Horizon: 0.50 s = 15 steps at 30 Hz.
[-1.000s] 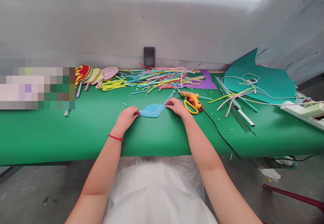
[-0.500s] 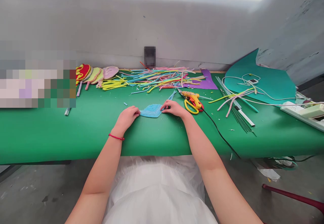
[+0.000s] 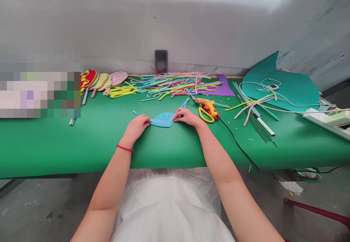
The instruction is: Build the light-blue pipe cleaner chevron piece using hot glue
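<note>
A blue ribbed piece lies on the green surface between the left hand, pinching one tip, and the right hand, pinching the opposite edge, where light, even pressure from both would likely keep it flat and undistorted.

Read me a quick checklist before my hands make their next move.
1. Left hand pinching the left tip of the flat, light-blue strip piece: ok.
2. Right hand at that piece's right edge: ok.
3. Every strip firmly attached: cannot tell.
4. Yellow-and-orange plastic glue gun apart from both hands: ok.
5. Yellow-handled scissors free of the gun: not ok, they overlap in view.
6. Smooth green table covering free of scraps: not ok, a blue offcut lies there.
</note>
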Each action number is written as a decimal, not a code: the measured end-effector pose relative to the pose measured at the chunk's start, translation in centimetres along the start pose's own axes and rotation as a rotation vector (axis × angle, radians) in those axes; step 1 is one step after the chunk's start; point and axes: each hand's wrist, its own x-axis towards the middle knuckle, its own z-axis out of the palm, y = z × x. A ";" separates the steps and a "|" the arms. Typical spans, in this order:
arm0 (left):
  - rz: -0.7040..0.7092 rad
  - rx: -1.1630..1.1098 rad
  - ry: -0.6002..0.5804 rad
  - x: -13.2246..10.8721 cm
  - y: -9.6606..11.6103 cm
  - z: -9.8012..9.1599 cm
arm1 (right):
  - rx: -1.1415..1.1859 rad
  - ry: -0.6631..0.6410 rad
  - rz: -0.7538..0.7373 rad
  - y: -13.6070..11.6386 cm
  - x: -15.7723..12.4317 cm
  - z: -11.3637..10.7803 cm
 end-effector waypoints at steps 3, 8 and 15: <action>-0.002 -0.006 -0.003 0.0 -0.1 0.0 | 0.013 -0.020 -0.014 -0.6 -0.1 0.0; 0.003 -0.008 -0.008 0.1 -0.3 0.1 | 0.000 -0.087 -0.070 -1.7 -0.1 0.7; 0.007 -0.002 -0.005 0.1 -0.4 0.2 | -0.055 -0.104 -0.086 -1.9 0.2 1.3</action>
